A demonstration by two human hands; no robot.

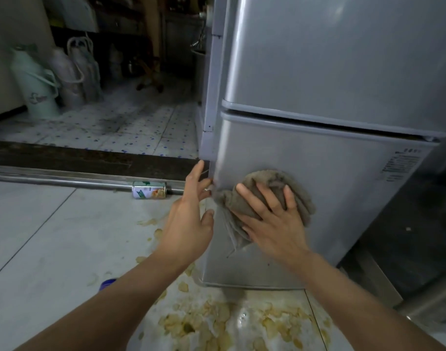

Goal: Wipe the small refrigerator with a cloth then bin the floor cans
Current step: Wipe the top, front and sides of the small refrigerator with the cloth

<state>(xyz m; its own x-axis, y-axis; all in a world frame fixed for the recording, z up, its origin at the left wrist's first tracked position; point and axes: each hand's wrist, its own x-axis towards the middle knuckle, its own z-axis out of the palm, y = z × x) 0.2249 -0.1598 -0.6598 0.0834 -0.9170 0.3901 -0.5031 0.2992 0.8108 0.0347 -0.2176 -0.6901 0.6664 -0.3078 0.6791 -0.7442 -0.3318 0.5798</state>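
Wipe in progress, slip risk underfoot.
Crumb mess [216,323] on floor could smear; right hand [270,224] flat, pressing cloth [275,183] on refrigerator [330,173] lower door; left hand [189,219] relaxed at its corner; can [149,190] beyond, unbinned.

Glossy metal refrigerator [343,72], nubby cloth [272,183]

Refrigerator [318,153] blocks the whole right side; dark cabinet [419,236] closes in just beside it on the right. Left of it the floor [39,236] is open for passing, apart from one can [149,190] lying against the metal door track [64,177]. Spilled chips [216,323] cover the floor at the fridge base. Past the track, flasks [37,84] crowd the far-left wall.
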